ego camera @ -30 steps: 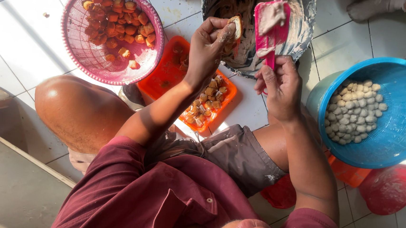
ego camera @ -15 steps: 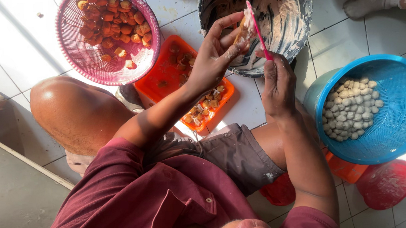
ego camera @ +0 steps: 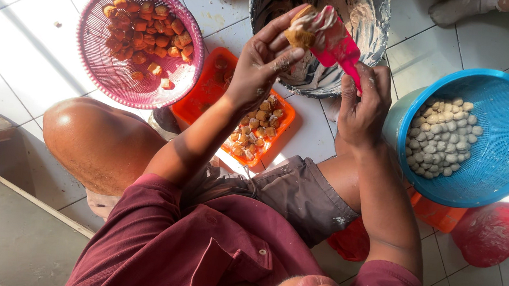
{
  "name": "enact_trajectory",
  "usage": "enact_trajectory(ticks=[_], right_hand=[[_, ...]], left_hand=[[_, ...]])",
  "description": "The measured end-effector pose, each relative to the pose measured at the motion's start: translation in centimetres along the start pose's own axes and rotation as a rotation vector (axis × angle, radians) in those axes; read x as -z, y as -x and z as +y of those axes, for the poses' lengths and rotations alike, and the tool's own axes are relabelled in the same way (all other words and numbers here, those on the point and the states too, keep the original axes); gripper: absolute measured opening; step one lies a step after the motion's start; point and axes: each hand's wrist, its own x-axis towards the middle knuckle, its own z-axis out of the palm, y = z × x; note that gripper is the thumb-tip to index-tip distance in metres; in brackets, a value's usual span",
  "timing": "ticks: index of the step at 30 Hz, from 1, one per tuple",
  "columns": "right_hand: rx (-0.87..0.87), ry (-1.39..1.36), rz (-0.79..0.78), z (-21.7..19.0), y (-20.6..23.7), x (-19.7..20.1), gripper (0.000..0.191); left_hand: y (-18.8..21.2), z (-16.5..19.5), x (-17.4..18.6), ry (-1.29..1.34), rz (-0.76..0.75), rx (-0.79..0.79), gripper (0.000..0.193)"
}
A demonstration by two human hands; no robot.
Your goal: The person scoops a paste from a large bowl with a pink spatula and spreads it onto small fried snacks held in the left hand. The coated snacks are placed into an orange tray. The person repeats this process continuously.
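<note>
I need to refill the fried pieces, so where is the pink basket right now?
In the head view, the pink basket sits on the tiled floor at upper left, beside the orange tray and beyond the person's left knee.

1. This looks like a home or small food-making kitchen, with the work done low on a white tiled floor (ego camera: 29, 37).
2. A pink basket (ego camera: 101, 75) of fried brown pieces, an orange tray (ego camera: 210, 92) and a blue colander (ego camera: 499, 148) of pale balls stand around the seated person.
3. A paste-smeared mixing bowl (ego camera: 364, 19) shows that food is being prepared here.
</note>
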Motion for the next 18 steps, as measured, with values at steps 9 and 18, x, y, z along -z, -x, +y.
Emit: enact_trajectory(ticks=[9,18], right_hand=[[0.016,-0.055,0.006,0.5,0.6,0.3,0.026],[-0.007,-0.137,-0.079,-1.2,0.2,-0.5,0.031]], left_hand=[[-0.6,0.7,2.4,-0.287,0.023,-0.288,0.037],[-0.3,1.5,1.1,-0.886,0.027,-0.482,0.028]])
